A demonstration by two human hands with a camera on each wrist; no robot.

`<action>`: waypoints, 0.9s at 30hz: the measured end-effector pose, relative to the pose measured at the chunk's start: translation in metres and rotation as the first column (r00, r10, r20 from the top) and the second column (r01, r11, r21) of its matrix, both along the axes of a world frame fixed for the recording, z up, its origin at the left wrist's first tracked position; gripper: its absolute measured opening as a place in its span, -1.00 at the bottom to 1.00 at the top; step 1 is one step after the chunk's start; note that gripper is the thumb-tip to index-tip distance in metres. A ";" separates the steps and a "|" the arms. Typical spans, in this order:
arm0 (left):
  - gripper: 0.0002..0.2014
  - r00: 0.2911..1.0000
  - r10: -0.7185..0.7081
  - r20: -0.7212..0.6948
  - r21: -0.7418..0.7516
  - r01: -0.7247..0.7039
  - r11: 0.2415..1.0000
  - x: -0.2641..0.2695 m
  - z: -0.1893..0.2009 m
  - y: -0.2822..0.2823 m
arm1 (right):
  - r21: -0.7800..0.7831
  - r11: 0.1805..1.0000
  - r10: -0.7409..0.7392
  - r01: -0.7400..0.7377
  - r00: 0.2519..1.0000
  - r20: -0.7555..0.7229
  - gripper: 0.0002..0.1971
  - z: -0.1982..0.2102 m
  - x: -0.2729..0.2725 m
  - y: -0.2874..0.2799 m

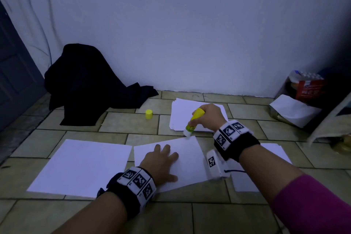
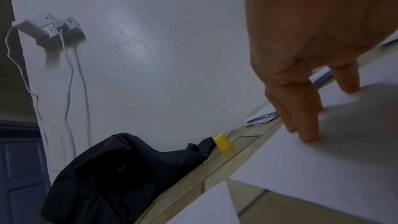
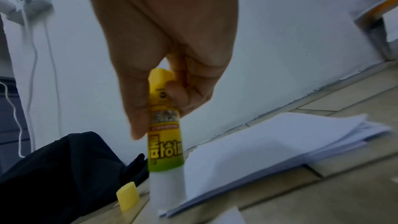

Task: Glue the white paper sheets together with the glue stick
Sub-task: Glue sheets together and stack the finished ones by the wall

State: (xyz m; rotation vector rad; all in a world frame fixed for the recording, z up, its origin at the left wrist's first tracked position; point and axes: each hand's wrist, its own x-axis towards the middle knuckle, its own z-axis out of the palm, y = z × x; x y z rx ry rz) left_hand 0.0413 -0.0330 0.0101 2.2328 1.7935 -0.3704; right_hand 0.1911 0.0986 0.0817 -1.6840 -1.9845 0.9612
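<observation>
left hand flat on sheet | right hand holds glue stick at sheet's far corner

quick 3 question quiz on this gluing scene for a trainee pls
1. True or false: the yellow cap is on the glue stick.
2. Which hand presses flat on the middle sheet?
A. left hand
B. right hand
C. neither
3. Fill in: the glue stick's tip is at the middle sheet's far ____ corner.

Key:
1. False; the cap stands on the floor tiles, apart from the stick.
2. A
3. right
</observation>
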 end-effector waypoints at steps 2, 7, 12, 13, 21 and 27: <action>-0.31 1.000 0.003 0.002 0.003 -0.003 1.000 0.001 0.001 0.000 | 0.017 1.000 0.007 -0.009 0.996 0.085 -0.70 -0.007 0.002 -0.005; -0.41 1.000 0.020 0.005 0.006 -0.020 1.000 -0.001 0.001 0.001 | 0.070 0.995 0.064 -0.072 0.991 0.115 -0.75 -0.025 0.000 -0.020; -0.49 1.000 0.005 0.004 0.039 -0.005 0.999 -0.005 -0.002 0.002 | 0.059 0.987 0.136 -0.150 0.973 0.187 -0.71 -0.027 0.001 -0.026; -0.48 1.000 0.004 0.002 0.038 -0.004 0.999 -0.005 -0.002 0.001 | 0.049 0.985 0.153 -0.166 0.966 0.207 -0.70 -0.027 0.003 -0.028; -0.48 1.000 -0.025 -0.012 0.027 0.026 0.999 -0.008 0.003 0.002 | 0.009 0.963 0.257 -0.270 0.928 0.271 -0.75 -0.022 0.037 -0.067; -0.41 0.994 -0.096 -0.055 -0.013 0.096 0.995 -0.014 0.012 0.004 | -0.075 0.946 0.324 -0.317 0.895 0.307 -0.64 -0.019 0.055 -0.083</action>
